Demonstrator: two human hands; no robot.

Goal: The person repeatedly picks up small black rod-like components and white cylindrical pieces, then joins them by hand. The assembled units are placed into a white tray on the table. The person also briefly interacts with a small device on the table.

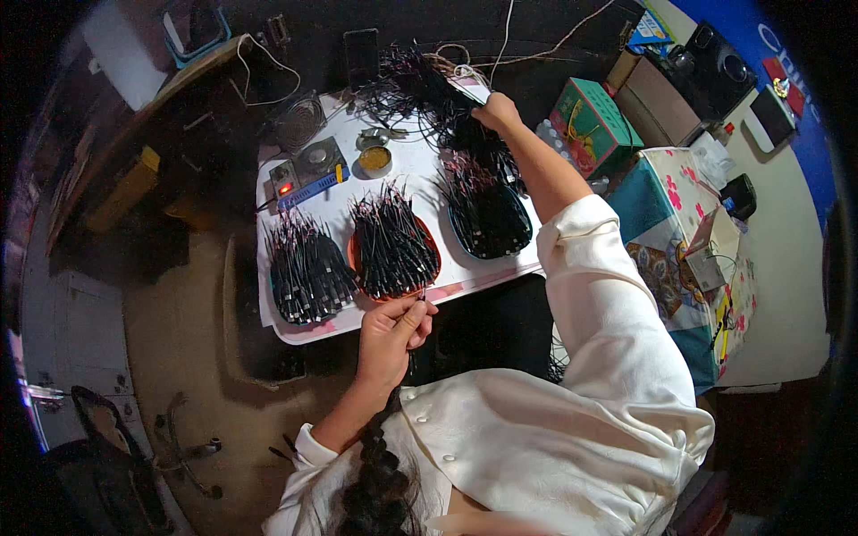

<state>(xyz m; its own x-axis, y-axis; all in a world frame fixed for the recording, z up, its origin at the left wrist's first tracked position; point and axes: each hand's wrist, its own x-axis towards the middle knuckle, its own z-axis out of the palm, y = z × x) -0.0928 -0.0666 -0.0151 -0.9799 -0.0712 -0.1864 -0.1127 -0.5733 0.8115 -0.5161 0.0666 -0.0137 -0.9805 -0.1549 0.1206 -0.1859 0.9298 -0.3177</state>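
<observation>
My left hand (393, 339) is close to my body, in front of the table's near edge. Thumb and forefinger pinch a thin black cable (411, 364), whose lower part hangs below the hand. Stretched out to the far right, my right hand (498, 113) is closed at the edge of a loose heap of black cables (420, 76); its fingertips are partly hidden. Three bundles of short black cables with bare thin ends stand on the white table: a left bundle (308, 272), a middle bundle (393, 246) in an orange basket, and a right bundle (487, 210) in a blue basket.
A soldering station (308, 170) with a glowing red light sits at the table's left. Beside it stands a round tin (374, 161) of yellowish material. A coil of wire (299, 121) lies behind. A green box (594, 125) and a flowered cloth-covered stand (670, 179) are on the right.
</observation>
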